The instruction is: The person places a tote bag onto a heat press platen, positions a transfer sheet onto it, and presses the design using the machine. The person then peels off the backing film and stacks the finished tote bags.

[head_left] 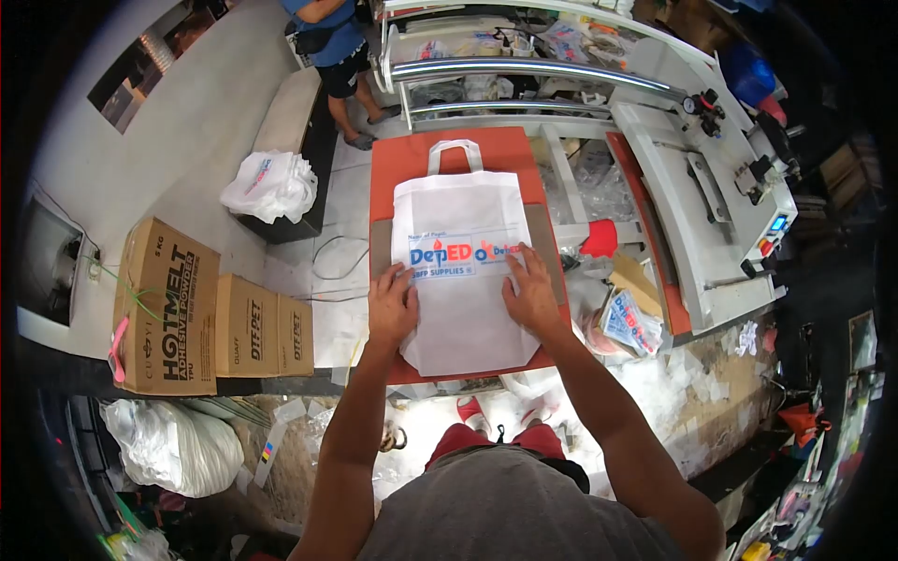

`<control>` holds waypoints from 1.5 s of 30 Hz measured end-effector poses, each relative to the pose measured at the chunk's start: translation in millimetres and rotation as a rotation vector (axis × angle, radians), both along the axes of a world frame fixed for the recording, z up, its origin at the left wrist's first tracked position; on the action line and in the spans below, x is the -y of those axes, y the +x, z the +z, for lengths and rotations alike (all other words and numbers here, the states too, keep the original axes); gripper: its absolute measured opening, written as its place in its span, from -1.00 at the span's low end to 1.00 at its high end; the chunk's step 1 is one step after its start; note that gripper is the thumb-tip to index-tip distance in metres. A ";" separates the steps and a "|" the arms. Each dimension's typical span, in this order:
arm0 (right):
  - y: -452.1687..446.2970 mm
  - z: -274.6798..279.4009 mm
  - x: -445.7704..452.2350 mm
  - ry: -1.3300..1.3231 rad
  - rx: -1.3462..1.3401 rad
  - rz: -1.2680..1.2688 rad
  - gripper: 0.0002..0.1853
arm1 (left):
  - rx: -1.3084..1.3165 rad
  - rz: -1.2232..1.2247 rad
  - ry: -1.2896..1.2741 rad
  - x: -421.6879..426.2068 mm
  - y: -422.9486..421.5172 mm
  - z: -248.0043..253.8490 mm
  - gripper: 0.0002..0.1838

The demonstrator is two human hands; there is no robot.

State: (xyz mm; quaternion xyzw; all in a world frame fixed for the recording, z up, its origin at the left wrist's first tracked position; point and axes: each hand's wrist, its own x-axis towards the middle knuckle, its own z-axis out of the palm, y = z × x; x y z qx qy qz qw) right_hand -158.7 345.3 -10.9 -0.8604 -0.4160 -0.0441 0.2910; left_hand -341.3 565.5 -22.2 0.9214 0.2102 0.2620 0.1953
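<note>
both hands rest with fingers loosely spread, closed around nothing: left hand (393, 304) at the left edge of the white bag (472, 323), right hand (530, 292) over the right end of its print (444, 254). the bag lies flat on the red board (397, 159), strap handle (456, 147) pointing away. uneven pressure from either palm could crease the thin cloth, or skew the lettering if that is a loose film, which i cannot tell. leftmost, stiff square-edged cardboard boxes (171, 304); then a floppy heap of white bags (271, 192); centrally, matte, seemingly nonwoven fabric; rightward, the machine's smooth pale housing (658, 173).
</note>
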 end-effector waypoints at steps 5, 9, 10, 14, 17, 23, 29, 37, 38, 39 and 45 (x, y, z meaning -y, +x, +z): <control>13.0 40.0 46.3 0.270 0.007 -0.005 -0.53 | 0.204 0.015 -0.165 -9.6 -15.1 -3.3 -0.63; 66.9 88.3 171.2 0.211 0.346 -0.212 -0.64 | 0.284 0.199 -0.378 -14.7 -75.2 6.2 -0.69; 82.2 100.8 202.4 0.255 0.220 -0.422 -0.68 | 0.298 0.245 -0.400 -18.8 -97.8 -2.9 -0.70; 176.5 116.9 347.0 -0.210 0.722 -0.880 -0.53 | 0.164 0.420 -0.344 -17.1 -191.6 -52.8 -0.74; 217.0 105.7 402.1 -0.393 0.731 -0.892 -0.40 | 0.184 0.386 -0.334 0.2 -250.2 -81.9 -0.78; 237.4 118.5 417.0 -0.413 0.581 -0.902 -0.46 | -0.071 0.497 -0.408 51.5 -330.8 -136.3 -0.82; 303.1 94.8 451.8 -0.475 0.551 -0.501 -0.56 | -0.689 0.547 -0.654 82.9 -422.1 -212.4 -0.65; 295.3 109.3 410.4 -0.548 0.233 -0.520 -0.63 | -0.641 0.679 -0.950 169.5 -440.9 -207.5 -0.71; 282.0 107.9 400.0 -0.539 0.216 -0.509 -0.62 | -0.568 0.767 -0.984 180.5 -438.4 -211.3 -0.70; 283.9 99.5 397.3 -0.551 0.292 -0.481 -0.63 | -0.594 0.796 -1.024 189.7 -435.3 -216.4 -0.69; 115.2 168.1 265.0 -0.530 0.402 -0.202 -0.62 | -0.620 0.740 -1.096 229.2 -408.3 -234.2 -0.68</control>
